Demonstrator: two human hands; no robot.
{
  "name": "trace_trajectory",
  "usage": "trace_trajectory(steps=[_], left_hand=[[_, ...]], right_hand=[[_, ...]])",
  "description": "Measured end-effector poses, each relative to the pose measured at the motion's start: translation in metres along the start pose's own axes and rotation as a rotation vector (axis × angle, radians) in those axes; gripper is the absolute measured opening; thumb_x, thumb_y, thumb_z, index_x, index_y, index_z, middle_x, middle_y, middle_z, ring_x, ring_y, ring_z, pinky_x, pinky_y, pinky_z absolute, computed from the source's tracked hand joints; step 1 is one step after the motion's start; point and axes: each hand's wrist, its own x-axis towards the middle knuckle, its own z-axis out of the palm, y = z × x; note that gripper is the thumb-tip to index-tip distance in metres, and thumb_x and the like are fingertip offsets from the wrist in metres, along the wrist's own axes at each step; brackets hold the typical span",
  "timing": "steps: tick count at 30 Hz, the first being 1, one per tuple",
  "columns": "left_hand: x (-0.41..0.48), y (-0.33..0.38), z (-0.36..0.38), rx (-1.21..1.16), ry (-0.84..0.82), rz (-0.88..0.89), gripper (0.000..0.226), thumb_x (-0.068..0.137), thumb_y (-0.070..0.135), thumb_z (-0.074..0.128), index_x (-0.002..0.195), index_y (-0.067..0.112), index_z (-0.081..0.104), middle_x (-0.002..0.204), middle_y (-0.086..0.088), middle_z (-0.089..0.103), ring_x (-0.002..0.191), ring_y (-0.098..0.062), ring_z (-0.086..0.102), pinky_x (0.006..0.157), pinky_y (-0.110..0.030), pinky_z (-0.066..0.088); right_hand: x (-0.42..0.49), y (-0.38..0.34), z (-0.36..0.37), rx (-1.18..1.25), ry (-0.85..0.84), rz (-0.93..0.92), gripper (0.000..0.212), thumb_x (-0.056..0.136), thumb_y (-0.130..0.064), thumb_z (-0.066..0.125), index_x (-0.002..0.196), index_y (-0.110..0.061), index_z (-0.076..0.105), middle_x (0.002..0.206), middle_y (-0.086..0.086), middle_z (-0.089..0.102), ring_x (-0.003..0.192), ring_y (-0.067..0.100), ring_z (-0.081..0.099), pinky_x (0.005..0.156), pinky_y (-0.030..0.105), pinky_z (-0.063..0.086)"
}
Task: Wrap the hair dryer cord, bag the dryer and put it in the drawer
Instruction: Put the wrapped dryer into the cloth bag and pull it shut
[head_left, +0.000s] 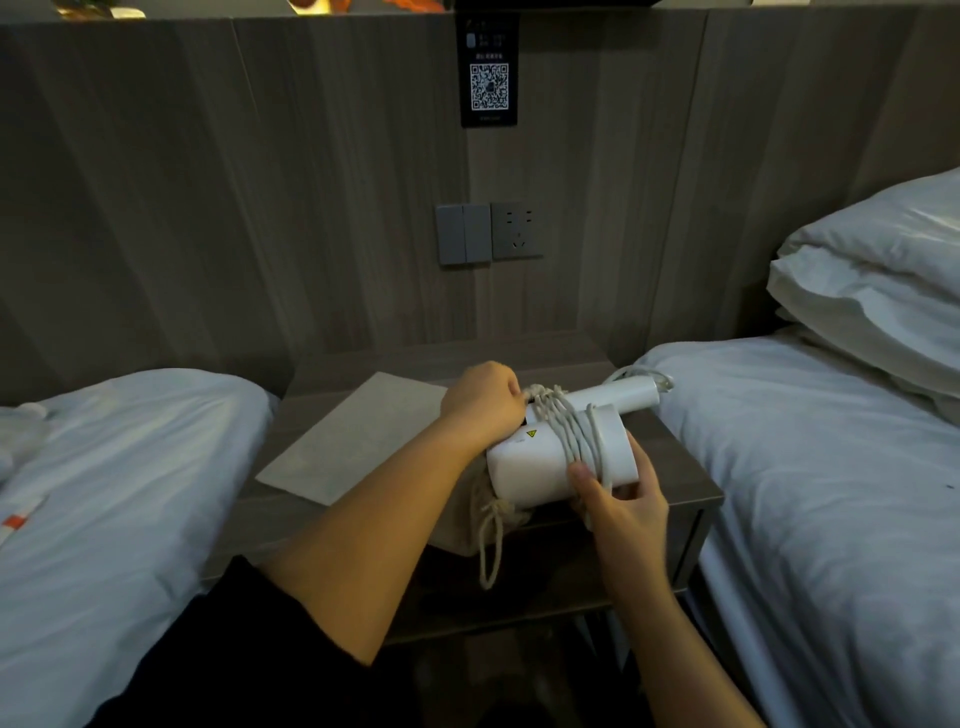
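Observation:
A white hair dryer (530, 465) lies over the nightstand (685, 467), its handle pointing right toward the bed. Its white cord (574, 428) is wound in several turns around the barrel. My left hand (483, 400) is closed on the cord at the far side of the dryer. My right hand (621, 493) grips the near end of the barrel, thumb pressed on the coils. A beige drawstring bag (462, 519) lies under the dryer, its cord loop (491, 551) hanging over the nightstand's front edge. The drawer is not clearly visible.
A grey cloth mat (353, 436) lies on the left of the nightstand. White beds (119, 467) flank it on both sides, with pillows (878, 291) on the right one. A wall socket (517, 231) and switches (462, 234) sit on the wooden headboard panel.

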Motion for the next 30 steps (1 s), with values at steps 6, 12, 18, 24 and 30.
trace_trajectory(steps=[6,12,18,24,30], left_hand=[[-0.006,0.0,0.004,-0.154,0.051,0.086,0.016,0.09,0.021,0.054,0.083,0.011,0.064,0.073,0.005,0.057,0.073,-0.016,0.055,0.062,-0.027,0.041],[-0.012,0.006,-0.002,-0.192,-0.023,0.108,0.015,0.092,0.022,0.053,0.083,0.015,0.062,0.072,0.005,0.057,0.064,-0.007,0.055,0.056,-0.023,0.04],[-0.03,-0.016,-0.011,0.068,0.026,-0.022,0.007,0.087,0.025,0.053,0.087,0.021,0.058,0.095,-0.001,0.063,0.088,-0.022,0.058,0.074,-0.034,0.048],[-0.054,-0.033,-0.012,0.222,-0.219,-0.238,0.025,0.085,0.03,0.057,0.097,0.01,0.065,0.09,-0.008,0.06,0.081,-0.023,0.055,0.069,-0.03,0.043],[-0.056,-0.038,-0.006,-0.136,-0.251,-0.328,0.019,0.089,0.017,0.052,0.088,0.005,0.066,0.081,-0.015,0.063,0.074,-0.029,0.06,0.073,-0.036,0.052]], right_hand=[[0.002,0.0,-0.001,-0.006,-0.016,-0.024,0.062,0.076,-0.003,0.072,0.133,-0.014,0.05,0.115,0.003,0.066,0.1,0.012,0.066,0.075,0.021,0.057],[0.0,0.003,0.006,-0.046,0.067,-0.05,0.064,0.074,-0.012,0.077,0.133,-0.015,0.051,0.115,0.003,0.067,0.101,0.012,0.066,0.086,0.032,0.057],[0.004,0.004,0.011,-0.065,0.073,-0.025,0.063,0.074,-0.018,0.077,0.132,-0.017,0.052,0.116,0.002,0.067,0.102,0.011,0.066,0.087,0.032,0.056],[0.0,0.002,0.016,-0.055,0.094,-0.041,0.064,0.075,-0.016,0.076,0.134,-0.016,0.05,0.118,0.0,0.066,0.1,0.005,0.065,0.077,0.013,0.054],[-0.001,0.003,0.018,-0.063,0.113,-0.034,0.066,0.074,-0.018,0.077,0.135,-0.017,0.049,0.118,0.0,0.066,0.1,0.005,0.065,0.08,0.017,0.055]])
